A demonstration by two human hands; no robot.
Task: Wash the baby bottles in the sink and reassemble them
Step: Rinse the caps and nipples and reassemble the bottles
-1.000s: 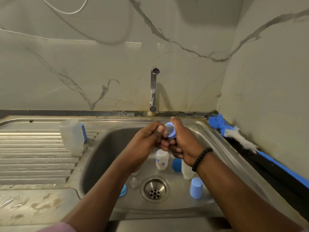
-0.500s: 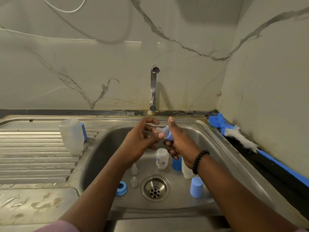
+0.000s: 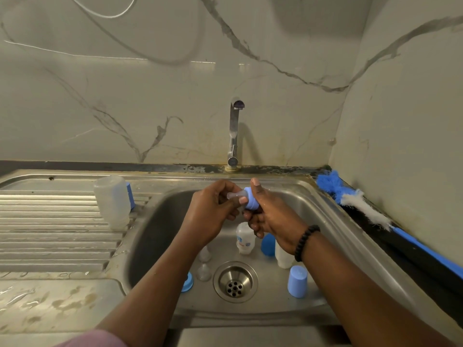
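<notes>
Over the steel sink [image 3: 333,221], the right hand [image 3: 271,215] grips a blue screw ring [image 3: 251,199], its fingers curled round it and the thumb standing up behind, while the left hand [image 3: 213,211] pinches the clear, soft-looking teat [image 3: 234,195] that pokes sideways out of the ring. The ring is matte plastic, round and ridged; the teat is translucent and tapers to a small nub.

Down in the basin a small clear bottle [image 3: 245,237] with blue print stands upright just behind the round perforated drain [image 3: 235,281]. A pale blue cap [image 3: 297,281] stands to the right of the drain, a white bottle body [image 3: 283,254] behind it. Two loose clear teats [image 3: 204,271] and a blue ring [image 3: 188,281] sit left of the drain.

On the ribbed draining board a frosted bottle [image 3: 112,201] stands upside down. A blue and white bristle brush [image 3: 350,199] lies along the bench edge at right
</notes>
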